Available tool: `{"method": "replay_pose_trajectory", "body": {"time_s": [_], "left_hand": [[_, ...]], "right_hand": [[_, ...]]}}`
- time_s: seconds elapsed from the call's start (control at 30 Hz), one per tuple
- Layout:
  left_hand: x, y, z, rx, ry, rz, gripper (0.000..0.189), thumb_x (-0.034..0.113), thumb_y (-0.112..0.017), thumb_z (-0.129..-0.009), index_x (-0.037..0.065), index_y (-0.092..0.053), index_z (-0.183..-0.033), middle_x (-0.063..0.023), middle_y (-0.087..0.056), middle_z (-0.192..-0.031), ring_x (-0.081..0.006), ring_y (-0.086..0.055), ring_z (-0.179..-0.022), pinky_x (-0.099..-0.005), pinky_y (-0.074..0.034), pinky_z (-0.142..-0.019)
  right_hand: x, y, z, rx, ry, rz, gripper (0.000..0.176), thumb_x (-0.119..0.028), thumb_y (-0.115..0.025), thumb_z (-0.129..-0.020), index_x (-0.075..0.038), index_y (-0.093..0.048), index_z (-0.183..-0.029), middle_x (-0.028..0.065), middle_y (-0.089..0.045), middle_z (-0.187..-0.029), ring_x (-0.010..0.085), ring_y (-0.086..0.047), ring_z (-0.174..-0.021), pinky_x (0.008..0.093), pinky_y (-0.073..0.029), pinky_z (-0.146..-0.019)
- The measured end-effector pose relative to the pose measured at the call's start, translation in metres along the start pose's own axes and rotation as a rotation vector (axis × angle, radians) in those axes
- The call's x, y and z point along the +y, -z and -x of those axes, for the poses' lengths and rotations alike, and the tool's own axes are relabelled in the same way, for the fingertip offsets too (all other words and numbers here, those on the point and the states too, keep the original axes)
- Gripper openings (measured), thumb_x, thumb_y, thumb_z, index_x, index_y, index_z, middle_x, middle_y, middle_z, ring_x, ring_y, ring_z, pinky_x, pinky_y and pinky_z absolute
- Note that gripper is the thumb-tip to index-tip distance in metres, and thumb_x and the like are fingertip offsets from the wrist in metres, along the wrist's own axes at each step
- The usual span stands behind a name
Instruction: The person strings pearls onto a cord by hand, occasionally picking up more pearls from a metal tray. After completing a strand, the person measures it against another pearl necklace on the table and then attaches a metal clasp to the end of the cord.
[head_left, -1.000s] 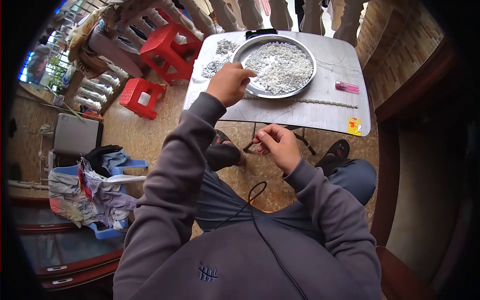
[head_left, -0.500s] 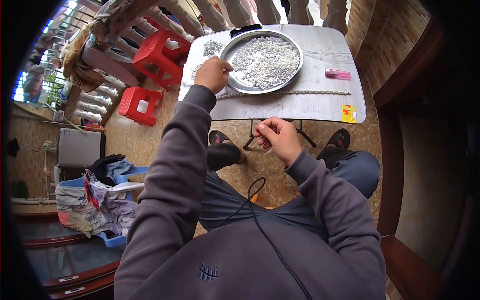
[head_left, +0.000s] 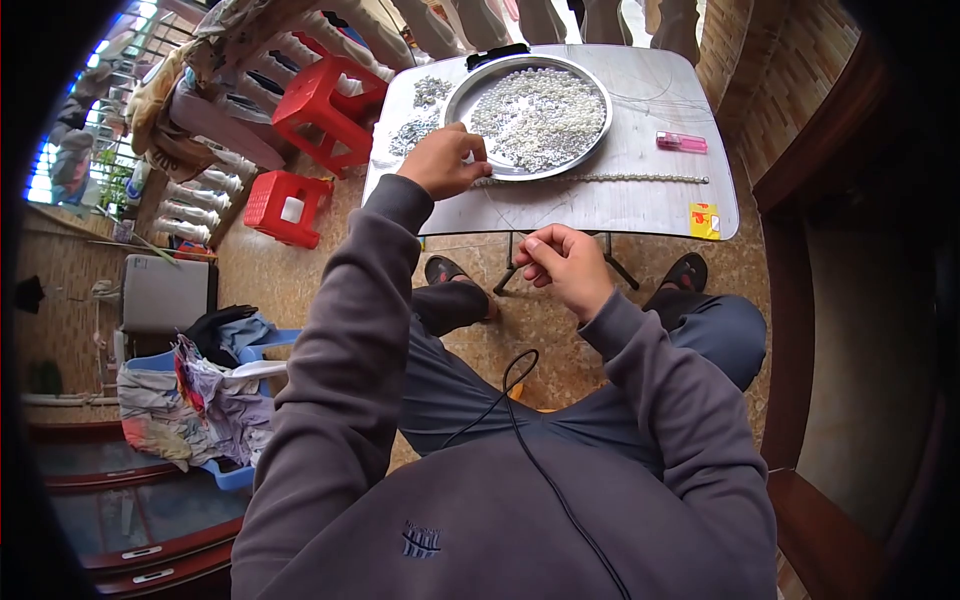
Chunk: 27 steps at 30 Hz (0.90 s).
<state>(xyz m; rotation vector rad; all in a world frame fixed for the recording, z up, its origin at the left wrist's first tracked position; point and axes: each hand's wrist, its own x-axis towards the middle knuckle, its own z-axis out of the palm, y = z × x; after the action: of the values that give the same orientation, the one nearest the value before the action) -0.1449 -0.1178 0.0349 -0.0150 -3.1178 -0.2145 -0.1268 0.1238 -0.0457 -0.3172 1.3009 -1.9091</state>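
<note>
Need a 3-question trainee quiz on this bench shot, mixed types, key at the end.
1. Multiple choice: where is the pink item?
A) Inside the tray
B) On the table, right of the tray as seen here
C) In the person's left hand

2. True or false: the right hand is over the tray.

3. Fill in: the yellow sticker is by the table's near ____ corner, as seen here.

Key:
1. B.
2. False; the right hand is by the table's near edge, apart from the tray. The left hand is the one at the tray's near-left rim.
3. Right.
</note>
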Motion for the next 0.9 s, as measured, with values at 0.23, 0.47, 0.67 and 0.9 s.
{"method": "replay_pose_trajectory", "body": {"time_s": [0.23,0.47,0.67,0.9], "left_hand": [[0.009,-0.008,0.004,0.152,-0.042,0.265,0.007,0.007,-0.063,-0.088,0.004,-0.063,-0.082,-0.0084,-0.057,-0.081,-0.0213,-0.053,-0.068,-0.0327,-0.044,-0.063],[0.061,-0.008,0.072,0.351,0.281,1.578,0.008,0.007,-0.053,-0.099,-0.001,-0.050,-0.101,-0.0192,-0.066,-0.112,-0.0173,-0.064,-0.069,-0.0252,-0.053,-0.064],[0.114,-0.024,0.101,0.417,0.210,1.607,0.009,0.006,-0.055,-0.099,-0.001,-0.051,-0.103,-0.0164,-0.066,-0.105,-0.0145,-0.061,-0.069,-0.0241,-0.053,-0.064],[0.120,-0.023,0.121,0.428,0.183,1.479,0.005,0.002,-0.056,-0.096,0.000,-0.055,-0.101,-0.0075,-0.060,-0.090,-0.0112,-0.055,-0.068,-0.0218,-0.049,-0.064]], "right_hand": [[-0.002,0.006,0.000,-0.009,0.003,-0.015,0.013,-0.012,-0.057,-0.098,-0.001,-0.063,-0.100,0.0091,-0.069,-0.087,0.0113,-0.062,-0.067,0.0218,-0.051,-0.062],[-0.008,0.000,0.008,-0.024,0.114,-0.093,0.010,-0.008,-0.057,-0.097,0.000,-0.063,-0.096,0.0083,-0.068,-0.084,0.0118,-0.062,-0.066,0.0221,-0.051,-0.060],[-0.004,0.001,0.009,-0.121,0.101,-0.037,0.014,-0.013,-0.058,-0.099,0.000,-0.063,-0.103,0.0103,-0.069,-0.092,0.0137,-0.064,-0.075,0.0243,-0.052,-0.071],[-0.015,-0.007,0.008,-0.115,0.242,-0.017,0.016,-0.009,-0.064,-0.095,0.001,-0.066,-0.107,0.0100,-0.071,-0.092,0.0140,-0.066,-0.079,0.0237,-0.054,-0.075]]}}
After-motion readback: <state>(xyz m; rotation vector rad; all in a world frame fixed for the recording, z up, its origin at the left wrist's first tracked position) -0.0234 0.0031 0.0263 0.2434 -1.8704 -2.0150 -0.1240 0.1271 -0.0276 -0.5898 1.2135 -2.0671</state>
